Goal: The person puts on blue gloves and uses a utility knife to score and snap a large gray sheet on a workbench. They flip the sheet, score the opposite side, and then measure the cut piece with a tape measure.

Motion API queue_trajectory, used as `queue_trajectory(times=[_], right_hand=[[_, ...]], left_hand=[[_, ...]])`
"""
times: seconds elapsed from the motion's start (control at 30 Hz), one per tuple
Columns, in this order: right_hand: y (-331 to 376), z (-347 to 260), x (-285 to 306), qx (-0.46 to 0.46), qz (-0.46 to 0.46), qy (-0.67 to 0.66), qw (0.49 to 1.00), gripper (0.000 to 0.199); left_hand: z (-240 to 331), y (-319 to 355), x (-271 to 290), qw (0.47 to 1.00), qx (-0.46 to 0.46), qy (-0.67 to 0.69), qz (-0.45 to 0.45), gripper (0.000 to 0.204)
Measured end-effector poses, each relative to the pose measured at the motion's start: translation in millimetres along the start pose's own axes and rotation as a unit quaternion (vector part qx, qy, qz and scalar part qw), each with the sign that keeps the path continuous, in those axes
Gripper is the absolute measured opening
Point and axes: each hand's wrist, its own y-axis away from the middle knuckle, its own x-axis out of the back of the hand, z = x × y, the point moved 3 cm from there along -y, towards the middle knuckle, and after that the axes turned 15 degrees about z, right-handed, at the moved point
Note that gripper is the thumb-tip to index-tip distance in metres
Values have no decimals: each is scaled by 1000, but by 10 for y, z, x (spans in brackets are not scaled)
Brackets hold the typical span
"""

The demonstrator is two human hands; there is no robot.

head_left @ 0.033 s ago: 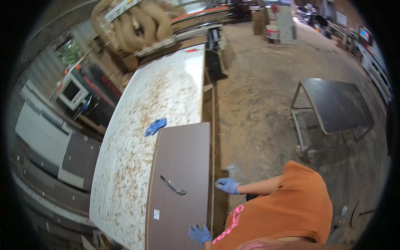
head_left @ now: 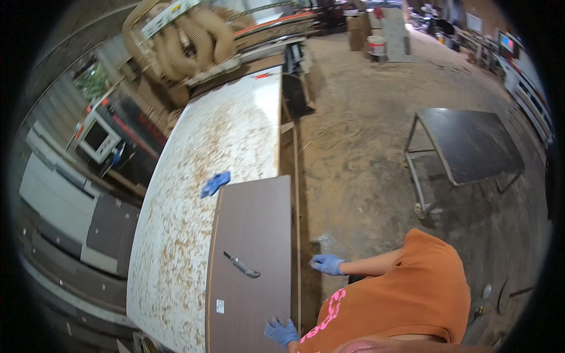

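A brown panel (head_left: 253, 217) lies on the near end of a white sheet (head_left: 154, 253) strewn with wood dust. On the panel rests a grey utility knife (head_left: 242, 266), apart from both hands. My left hand (head_left: 281, 332), in a blue glove, lies on the panel's right edge near the bottom, fingers spread. My right hand (head_left: 329, 264), also gloved in blue, hangs just right of the panel with its fingers curled; whatever is in them, if anything, is too small to make out. Beyond the panel's far end lies a crumpled blue glove (head_left: 215, 184).
A dark-topped metal trolley (head_left: 471, 144) stands to the right on the dusty floor. Thick ribbed hoses (head_left: 197, 44) hang from a machine at the far end. Panels (head_left: 109, 226) lean along the left, near a screen on a control unit (head_left: 97, 138). Boxes and a white bucket (head_left: 376, 47) stand far off.
My right hand has drawn slightly away from the panel's edge. My left hand keeps its place on the panel, and the whole view has shifted a little.
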Motion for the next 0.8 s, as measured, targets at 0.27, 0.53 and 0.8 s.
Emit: queue_trajectory(times=[0.27, 0.53, 0.8], right_hand=[[1730, 1767, 698, -365, 62, -46, 928, 35], [3016, 1953, 972, -330, 88, -39, 939, 39], [4033, 2454, 660, -217, -45, 73, 972, 35]], left_hand=[[77, -34, -7, 996, -12, -74, -52, 64], [338, 385, 197, 997, -10, -16, -81, 57], [292, 2670, 409, 971, -49, 163, -168, 32]])
